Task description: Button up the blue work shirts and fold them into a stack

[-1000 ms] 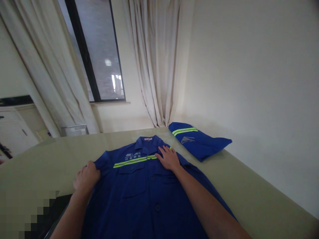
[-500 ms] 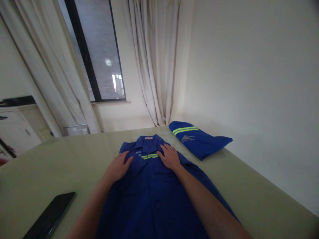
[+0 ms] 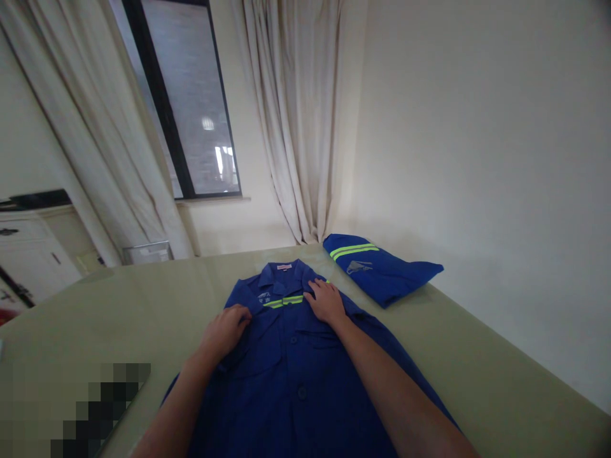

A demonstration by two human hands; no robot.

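Note:
A blue work jacket (image 3: 267, 362) lies front up, its collar at the far end and a yellow-green reflective stripe across the chest. My left hand (image 3: 228, 329) rests at its left chest edge, fingers curled and thumb drawn in against the cloth. The fingertips' hold is partly hidden. On the opposite chest side, my right hand (image 3: 327, 301) lies flat on the fabric with its fingers spread. Both forearms cover parts of the jacket's sides.
Beyond my right hand, a folded blue garment (image 3: 382, 270) with matching stripes lies by the wall. The pale green table (image 3: 167, 305) carries everything. A pixelated dark object (image 3: 102, 397) is at the lower left. Curtains (image 3: 305, 127) hang behind the table.
My left hand's fingers have drawn together and it has shifted slightly left and down. The jacket's left chest is flatter, showing more print and stripe. My right hand has barely moved.

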